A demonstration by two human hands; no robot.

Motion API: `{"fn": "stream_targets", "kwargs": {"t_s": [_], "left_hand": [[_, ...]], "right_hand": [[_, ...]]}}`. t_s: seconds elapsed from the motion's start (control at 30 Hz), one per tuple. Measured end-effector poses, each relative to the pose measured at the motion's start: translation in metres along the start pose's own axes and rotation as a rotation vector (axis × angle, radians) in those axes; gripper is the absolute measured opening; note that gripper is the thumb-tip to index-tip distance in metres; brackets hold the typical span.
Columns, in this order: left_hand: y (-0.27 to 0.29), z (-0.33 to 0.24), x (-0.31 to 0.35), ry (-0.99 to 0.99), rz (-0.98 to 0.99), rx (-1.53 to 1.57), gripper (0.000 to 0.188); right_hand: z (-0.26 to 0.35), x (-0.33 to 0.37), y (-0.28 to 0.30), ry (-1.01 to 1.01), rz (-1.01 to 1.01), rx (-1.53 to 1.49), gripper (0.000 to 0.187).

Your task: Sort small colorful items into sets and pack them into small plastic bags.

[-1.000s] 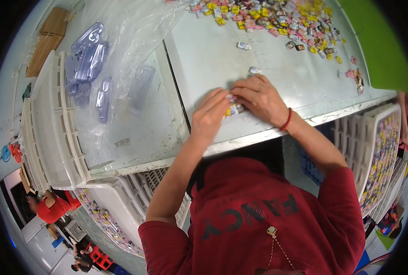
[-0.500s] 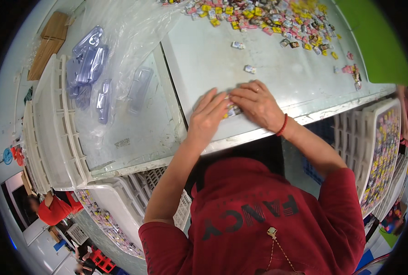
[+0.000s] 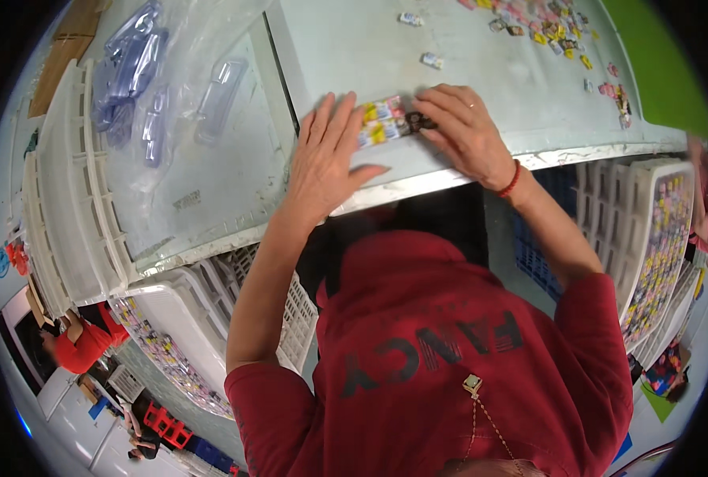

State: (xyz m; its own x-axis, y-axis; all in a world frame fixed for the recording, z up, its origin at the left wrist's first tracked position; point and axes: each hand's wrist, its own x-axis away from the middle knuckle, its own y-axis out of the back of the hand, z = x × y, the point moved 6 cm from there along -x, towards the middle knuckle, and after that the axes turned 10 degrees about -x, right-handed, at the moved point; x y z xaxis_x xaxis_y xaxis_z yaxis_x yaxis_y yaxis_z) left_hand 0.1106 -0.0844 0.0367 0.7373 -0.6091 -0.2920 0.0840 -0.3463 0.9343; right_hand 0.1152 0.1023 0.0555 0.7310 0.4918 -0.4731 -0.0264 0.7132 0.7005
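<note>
Between my hands lies a tight block of small carton-shaped pieces (image 3: pixel 383 119) in two rows, yellow, pink and white. At its left end my left hand (image 3: pixel 322 155) rests with fingers stretched out and thumb spread, its fingertips beside the block. Dark brown pieces (image 3: pixel 414 121) sit at the block's right end. My right hand (image 3: pixel 467 131) has its bent fingers and thumb around these brown pieces, partly hiding them. Farther up the table are two loose white-and-blue pieces, a nearer one (image 3: pixel 432 60) and a farther one (image 3: pixel 410 19).
A scattered pile of small coloured pieces (image 3: pixel 557 36) lies at the far right. Clear plastic trays (image 3: pixel 131 71) and plastic film (image 3: pixel 203 48) are at the left. White crates stand below the table edge, a right one (image 3: pixel 608 207) and a left one (image 3: pixel 183 310). Another person in red (image 3: pixel 83 342) is at far left.
My hands have moved apart, uncovering the block of small pieces they mostly hid. The table and everything on it sit higher in the picture.
</note>
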Motion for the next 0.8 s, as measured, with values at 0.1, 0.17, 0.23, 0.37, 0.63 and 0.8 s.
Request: {"fn": "stream_targets", "kwargs": {"t_s": [0.1,0.17,0.23,0.37,0.63,0.8], "left_hand": [[-0.003,0.002,0.007,0.028,-0.001,0.001,0.074],[-0.003,0.002,0.005,0.039,-0.026,0.010,0.072],[-0.002,-0.001,0.002,0.024,-0.024,0.011,0.071],[-0.001,-0.003,-0.001,0.029,0.018,0.019,0.071],[-0.006,-0.003,-0.006,0.010,0.155,-0.032,0.070],[0.003,0.004,-0.005,0.065,-0.041,0.073,0.058]], "right_hand": [[0.010,0.005,-0.008,-0.009,-0.012,0.000,0.046],[0.014,0.002,-0.019,-0.004,-0.010,0.019,0.046],[0.016,0.000,-0.025,-0.015,0.003,0.064,0.045],[0.015,0.004,-0.029,-0.005,0.044,0.110,0.050],[0.012,0.005,-0.034,-0.170,0.183,0.095,0.070],[0.011,0.000,-0.024,-0.146,0.041,0.050,0.057]]}}
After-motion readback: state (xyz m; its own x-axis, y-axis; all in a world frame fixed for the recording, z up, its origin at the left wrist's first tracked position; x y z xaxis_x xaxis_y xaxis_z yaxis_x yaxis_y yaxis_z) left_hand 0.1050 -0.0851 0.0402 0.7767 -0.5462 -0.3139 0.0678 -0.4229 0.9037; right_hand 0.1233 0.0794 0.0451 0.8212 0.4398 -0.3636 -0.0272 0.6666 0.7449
